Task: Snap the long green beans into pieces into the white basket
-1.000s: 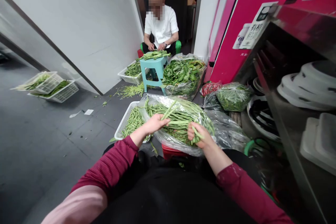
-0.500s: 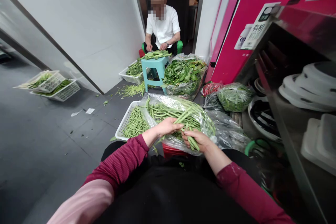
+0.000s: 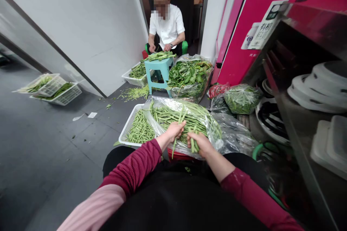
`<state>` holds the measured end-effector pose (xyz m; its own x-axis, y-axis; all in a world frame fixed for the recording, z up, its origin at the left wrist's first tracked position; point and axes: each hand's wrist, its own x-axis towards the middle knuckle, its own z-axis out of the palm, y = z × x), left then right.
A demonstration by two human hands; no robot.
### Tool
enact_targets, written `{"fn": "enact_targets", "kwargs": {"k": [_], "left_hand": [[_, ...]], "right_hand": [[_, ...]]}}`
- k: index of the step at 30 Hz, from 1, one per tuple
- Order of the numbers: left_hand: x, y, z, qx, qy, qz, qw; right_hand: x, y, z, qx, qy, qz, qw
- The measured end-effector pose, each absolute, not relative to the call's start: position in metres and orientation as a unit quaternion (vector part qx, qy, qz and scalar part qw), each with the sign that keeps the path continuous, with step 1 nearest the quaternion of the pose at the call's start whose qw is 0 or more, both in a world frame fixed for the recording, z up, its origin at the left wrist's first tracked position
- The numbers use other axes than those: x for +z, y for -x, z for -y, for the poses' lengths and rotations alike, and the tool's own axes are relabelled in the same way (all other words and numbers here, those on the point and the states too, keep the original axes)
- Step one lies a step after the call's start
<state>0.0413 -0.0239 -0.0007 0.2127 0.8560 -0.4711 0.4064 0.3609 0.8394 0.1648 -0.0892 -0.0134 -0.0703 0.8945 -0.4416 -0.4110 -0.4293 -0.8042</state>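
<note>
My left hand is closed round a few long green beans, which stick out above and below the fist. To its right my right hand grips a short bunch of green beans. Both hands are over a clear plastic bag full of long green beans. Under the bag, part of something red shows. Left of the bag lies a white basket with short bean pieces in it.
A co-worker sits opposite, hands at greens on a light-blue stool. Beside it stands a large bag of leafy greens. White baskets of vegetables lie at the left. A metal shelf with white containers is close on my right.
My hands have drawn slightly apart. The beans in my left hand have turned more upright, and the bunch in my right hand now looks shorter and more upright.
</note>
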Motion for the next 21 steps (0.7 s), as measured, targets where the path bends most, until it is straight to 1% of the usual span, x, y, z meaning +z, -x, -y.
{"fn": "enact_targets", "kwargs": {"k": [2,5,9,11,13,16,19,21], "left_hand": [[0.007,-0.030,0.024,0.151,-0.515,-0.544,0.645],[0.024,-0.014,0.028,0.105,-0.534,-0.476,0.690],[0.039,-0.006,0.038,0.087,-0.550,-0.424,0.715],[0.041,-0.006,0.041,0.078,-0.560,-0.414,0.713],[0.042,-0.004,0.042,0.070,-0.566,-0.408,0.712],[0.042,-0.001,0.045,0.050,-0.564,-0.396,0.723],[0.048,-0.002,0.051,0.045,-0.554,-0.393,0.732],[0.055,-0.006,0.057,0.063,-0.563,-0.408,0.716]], "right_hand": [[-0.010,-0.179,0.082,0.716,0.463,0.153,0.500],[-0.006,-0.195,0.075,0.732,0.420,0.089,0.529],[-0.005,-0.197,0.074,0.737,0.372,0.092,0.556],[-0.006,-0.196,0.074,0.709,0.376,0.130,0.583],[-0.006,-0.196,0.075,0.662,0.403,0.184,0.605],[-0.006,-0.198,0.077,0.584,0.476,0.270,0.600],[-0.008,-0.197,0.078,0.424,0.583,0.393,0.571],[-0.013,-0.194,0.078,0.312,0.635,0.467,0.531]]}}
